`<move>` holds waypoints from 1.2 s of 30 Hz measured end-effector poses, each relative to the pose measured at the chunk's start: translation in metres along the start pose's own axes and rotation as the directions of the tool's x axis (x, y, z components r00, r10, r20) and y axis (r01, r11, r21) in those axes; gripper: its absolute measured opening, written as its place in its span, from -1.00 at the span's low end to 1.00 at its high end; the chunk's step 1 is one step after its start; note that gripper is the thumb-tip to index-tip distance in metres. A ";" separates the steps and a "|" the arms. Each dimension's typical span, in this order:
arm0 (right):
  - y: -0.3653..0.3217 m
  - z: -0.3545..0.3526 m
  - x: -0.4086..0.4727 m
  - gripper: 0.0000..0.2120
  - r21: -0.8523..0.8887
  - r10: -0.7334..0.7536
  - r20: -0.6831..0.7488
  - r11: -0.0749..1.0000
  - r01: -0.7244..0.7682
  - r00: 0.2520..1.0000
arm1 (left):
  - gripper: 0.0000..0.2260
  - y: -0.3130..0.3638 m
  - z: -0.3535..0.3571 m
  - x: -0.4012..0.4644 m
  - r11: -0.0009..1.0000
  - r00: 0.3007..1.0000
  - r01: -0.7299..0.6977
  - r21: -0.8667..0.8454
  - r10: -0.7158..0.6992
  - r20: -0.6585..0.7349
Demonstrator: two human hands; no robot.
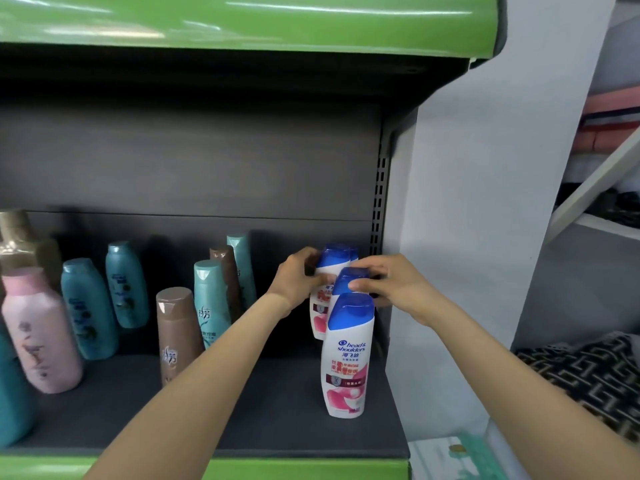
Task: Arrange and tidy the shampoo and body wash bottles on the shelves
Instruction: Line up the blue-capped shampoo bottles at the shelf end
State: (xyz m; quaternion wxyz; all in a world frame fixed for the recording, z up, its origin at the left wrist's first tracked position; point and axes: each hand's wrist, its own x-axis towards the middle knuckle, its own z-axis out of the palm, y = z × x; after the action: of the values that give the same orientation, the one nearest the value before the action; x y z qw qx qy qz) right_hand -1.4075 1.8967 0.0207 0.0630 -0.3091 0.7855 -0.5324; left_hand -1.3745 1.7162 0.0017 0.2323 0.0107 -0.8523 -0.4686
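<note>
Left hand (298,278) gripping rear blue-capped bottle (329,271), right hand (391,284) clasping middle bottle's cap (349,280) — front bottle (348,355) reads "head & shoulders"

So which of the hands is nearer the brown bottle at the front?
Left. The left hand is just up-right of the brown bottle; the right hand is farther right, past the white bottles.

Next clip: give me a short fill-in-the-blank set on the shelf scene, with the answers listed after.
1. The white bottles lined up at the shelf's right end have ____ caps.
2. The left hand grips the ____ bottle of that row.
3. The right hand rests on the cap of the ____ bottle.
4. The front edge of the shelf is ____.

Answers: blue; rear; middle; green
</note>
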 end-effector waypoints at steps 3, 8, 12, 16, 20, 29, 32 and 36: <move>0.001 0.002 0.000 -0.77 0.009 0.004 -0.001 1.000 -0.004 1.000 | -0.72 -0.006 0.002 0.002 0.996 0.999 0.013 -0.085 -0.009 0.045; 0.002 0.001 -0.001 -0.77 0.038 -0.009 -0.006 0.999 0.009 1.000 | -0.79 -0.013 0.009 0.001 0.997 0.995 0.015 -0.072 -0.008 0.099; 0.003 0.001 -0.001 -0.77 0.032 -0.015 0.000 0.999 0.015 1.000 | -0.79 -0.017 0.011 0.001 0.993 0.993 0.048 -0.107 -0.036 0.111; 0.003 0.001 -0.001 -0.78 0.056 -0.007 -0.009 0.998 0.008 1.000 | -0.74 -0.019 0.008 0.003 0.993 0.991 0.077 -0.092 -0.066 0.120; 0.002 -0.002 -0.001 -0.82 0.082 -0.014 -0.042 0.996 0.017 0.999 | -0.68 -0.014 0.002 0.009 0.998 0.997 -0.050 -0.027 0.052 0.055; 0.001 0.002 -0.002 -0.81 0.053 -0.036 -0.062 0.998 0.039 0.997 | -0.72 0.002 0.002 0.010 0.987 0.984 -0.155 0.047 0.149 0.101; 0.001 0.004 -0.002 -0.81 0.059 -0.036 -0.084 0.997 0.041 0.996 | -0.72 0.001 0.002 0.009 0.991 0.986 -0.137 0.009 0.135 0.096; 0.000 0.002 -0.004 -0.81 0.047 -0.028 -0.071 0.998 0.031 0.997 | -0.71 0.001 0.002 0.010 0.992 0.985 -0.124 -0.003 0.124 0.117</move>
State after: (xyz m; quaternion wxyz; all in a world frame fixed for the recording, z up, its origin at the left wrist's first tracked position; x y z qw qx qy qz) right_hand -1.4039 1.8974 0.0193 0.0349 -0.3001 0.7695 -0.5626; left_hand -1.3841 1.7166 0.0056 0.2107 -0.0692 -0.8644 -0.4514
